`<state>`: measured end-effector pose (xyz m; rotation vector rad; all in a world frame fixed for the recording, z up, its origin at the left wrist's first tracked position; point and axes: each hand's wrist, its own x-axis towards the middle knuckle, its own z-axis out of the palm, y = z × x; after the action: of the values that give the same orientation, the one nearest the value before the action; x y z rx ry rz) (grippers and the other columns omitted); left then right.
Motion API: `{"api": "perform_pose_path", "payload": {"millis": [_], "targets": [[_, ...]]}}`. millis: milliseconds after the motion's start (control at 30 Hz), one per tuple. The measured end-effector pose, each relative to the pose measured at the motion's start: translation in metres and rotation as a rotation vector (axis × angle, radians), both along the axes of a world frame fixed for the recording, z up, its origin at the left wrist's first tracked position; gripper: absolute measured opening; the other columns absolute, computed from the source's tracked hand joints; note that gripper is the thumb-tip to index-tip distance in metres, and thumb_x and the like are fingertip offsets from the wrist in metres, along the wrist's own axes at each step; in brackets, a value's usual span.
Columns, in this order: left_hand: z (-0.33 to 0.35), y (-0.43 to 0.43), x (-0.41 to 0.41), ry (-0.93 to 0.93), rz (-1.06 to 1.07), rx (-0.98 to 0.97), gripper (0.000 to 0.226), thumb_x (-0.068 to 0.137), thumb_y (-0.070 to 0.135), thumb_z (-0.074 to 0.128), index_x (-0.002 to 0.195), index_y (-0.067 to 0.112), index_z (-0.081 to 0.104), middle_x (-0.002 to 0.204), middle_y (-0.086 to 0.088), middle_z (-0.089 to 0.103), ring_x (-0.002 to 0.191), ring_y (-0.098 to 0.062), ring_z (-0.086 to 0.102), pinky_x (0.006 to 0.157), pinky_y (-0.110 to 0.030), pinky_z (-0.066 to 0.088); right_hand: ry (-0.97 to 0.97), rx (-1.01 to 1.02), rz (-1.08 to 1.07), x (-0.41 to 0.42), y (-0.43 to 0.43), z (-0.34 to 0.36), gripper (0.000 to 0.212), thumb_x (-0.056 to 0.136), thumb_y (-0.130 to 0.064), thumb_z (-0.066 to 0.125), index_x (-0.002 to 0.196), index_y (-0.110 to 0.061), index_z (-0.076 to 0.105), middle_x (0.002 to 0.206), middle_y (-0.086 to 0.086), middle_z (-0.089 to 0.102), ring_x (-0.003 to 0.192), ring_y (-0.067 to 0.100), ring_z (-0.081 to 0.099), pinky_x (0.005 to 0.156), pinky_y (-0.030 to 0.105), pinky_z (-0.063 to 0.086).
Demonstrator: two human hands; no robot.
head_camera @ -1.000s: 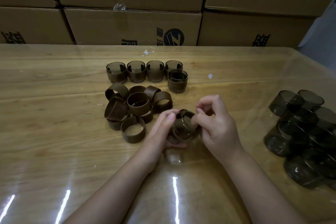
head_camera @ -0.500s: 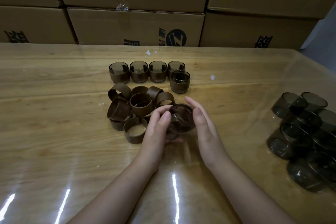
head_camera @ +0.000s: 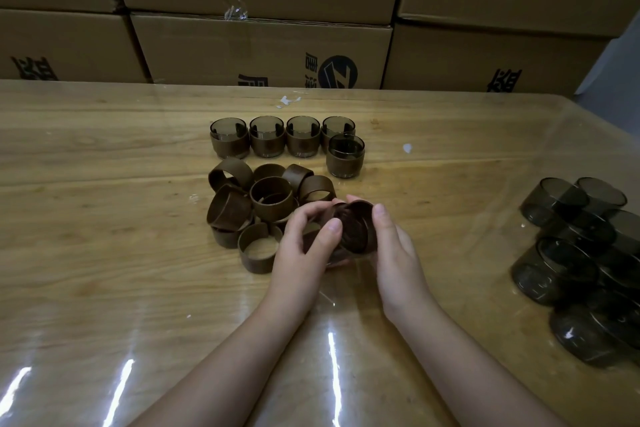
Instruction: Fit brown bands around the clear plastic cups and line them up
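Note:
Both hands hold one clear smoky cup with a brown band on it, tilted on its side just above the table. My left hand grips its left side, thumb on the front. My right hand presses its right side with flat fingers. Several banded cups stand in a row farther back, with one more set in front of the row's right end. A heap of loose brown bands lies left of my hands.
A pile of bare smoky cups lies at the right on the wooden table under a glossy clear cover. Stacked cardboard boxes wall off the table's far edge.
My right hand went from pinching the band at the cup's rim to lying flat against its side. The cup has turned and sits a little farther from me.

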<state>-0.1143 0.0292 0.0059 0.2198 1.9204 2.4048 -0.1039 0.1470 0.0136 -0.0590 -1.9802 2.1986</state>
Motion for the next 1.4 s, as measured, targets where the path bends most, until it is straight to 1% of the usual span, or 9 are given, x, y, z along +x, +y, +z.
{"api": "perform_pose_path", "payload": {"millis": [233, 567, 700, 867, 1000, 1100, 1167, 1300, 1400], "targets": [[0.001, 0.001, 0.001, 0.042, 0.079, -0.117, 0.046, 0.064, 0.058, 0.061, 0.104, 0.035, 0.059, 0.119, 0.000, 0.062, 0.114, -0.023, 0.060, 0.092, -0.054, 0.051, -0.027, -0.041, -0.065, -0.004, -0.005, -0.009, 0.039, 0.105, -0.032, 0.030, 0.113, -0.027, 0.068, 0.109, -0.008, 0.073, 0.107, 0.006, 0.066, 0.089, 0.022, 0.051], [0.002, 0.003, 0.005, 0.120, 0.120, -0.294, 0.049, 0.063, 0.063, 0.053, 0.106, 0.041, 0.049, 0.122, 0.005, 0.052, 0.111, -0.005, 0.055, 0.093, -0.038, 0.052, -0.081, -0.159, -0.096, -0.006, -0.009, -0.014, 0.041, 0.103, -0.039, 0.033, 0.099, -0.032, 0.073, 0.108, 0.002, 0.073, 0.107, 0.017, 0.067, 0.101, 0.048, 0.047], [0.000, 0.004, 0.006, 0.154, 0.132, -0.324, 0.037, 0.072, 0.050, 0.060, 0.106, 0.042, 0.046, 0.123, 0.001, 0.052, 0.110, -0.004, 0.055, 0.094, -0.037, 0.052, -0.104, -0.174, -0.111, -0.007, -0.008, -0.014, 0.040, 0.104, -0.036, 0.034, 0.100, -0.026, 0.072, 0.104, 0.002, 0.074, 0.104, 0.018, 0.068, 0.099, 0.047, 0.049], [-0.001, 0.006, 0.009, 0.310, 0.141, -0.356, 0.039, 0.072, 0.048, 0.061, 0.107, 0.039, 0.048, 0.118, 0.008, 0.054, 0.113, 0.002, 0.051, 0.094, -0.016, 0.044, -0.132, -0.189, -0.096, -0.008, -0.006, -0.015, 0.036, 0.104, -0.027, 0.039, 0.095, -0.029, 0.074, 0.100, 0.006, 0.074, 0.100, 0.020, 0.070, 0.079, 0.033, 0.057], [-0.002, 0.002, 0.004, 0.171, 0.115, -0.164, 0.050, 0.068, 0.038, 0.071, 0.112, 0.033, 0.048, 0.120, 0.006, 0.058, 0.108, 0.003, 0.058, 0.090, -0.020, 0.050, -0.118, -0.187, -0.033, -0.009, -0.001, -0.010, 0.033, 0.103, -0.028, 0.042, 0.097, -0.028, 0.075, 0.101, 0.003, 0.074, 0.100, 0.017, 0.069, 0.080, 0.030, 0.055], [-0.001, -0.003, -0.005, -0.065, 0.097, 0.103, 0.070, 0.058, 0.041, 0.078, 0.118, 0.026, 0.046, 0.122, -0.005, 0.061, 0.110, -0.016, 0.064, 0.088, -0.041, 0.055, -0.137, -0.216, 0.049, -0.010, 0.002, -0.008, 0.033, 0.101, -0.031, 0.044, 0.116, -0.014, 0.068, 0.113, 0.007, 0.072, 0.112, 0.019, 0.065, 0.100, 0.039, 0.048], [-0.001, -0.006, -0.009, -0.152, 0.006, 0.273, 0.087, 0.055, 0.045, 0.083, 0.127, 0.011, 0.048, 0.125, -0.016, 0.062, 0.112, -0.027, 0.063, 0.086, -0.043, 0.056, -0.133, -0.227, 0.113, -0.010, 0.002, -0.007, 0.044, 0.098, -0.038, 0.046, 0.127, -0.009, 0.059, 0.121, 0.008, 0.068, 0.118, 0.019, 0.061, 0.108, 0.043, 0.042], [-0.001, -0.007, -0.011, -0.153, -0.169, 0.383, 0.057, 0.079, 0.050, 0.066, 0.118, 0.008, 0.066, 0.124, -0.019, 0.063, 0.115, -0.032, 0.061, 0.091, -0.043, 0.053, -0.127, -0.292, 0.251, -0.010, 0.001, -0.007, 0.063, 0.089, -0.049, 0.047, 0.137, -0.008, 0.049, 0.132, 0.013, 0.061, 0.125, 0.026, 0.056, 0.105, 0.043, 0.043], [-0.003, -0.006, -0.012, -0.182, -0.181, 0.369, 0.066, 0.078, 0.051, 0.059, 0.124, 0.005, 0.060, 0.125, -0.019, 0.063, 0.118, -0.032, 0.059, 0.096, -0.047, 0.049, -0.138, -0.348, 0.277, -0.012, 0.003, -0.005, 0.066, 0.088, -0.045, 0.048, 0.140, -0.005, 0.046, 0.136, 0.020, 0.056, 0.130, 0.034, 0.049, 0.111, 0.050, 0.036]]}}
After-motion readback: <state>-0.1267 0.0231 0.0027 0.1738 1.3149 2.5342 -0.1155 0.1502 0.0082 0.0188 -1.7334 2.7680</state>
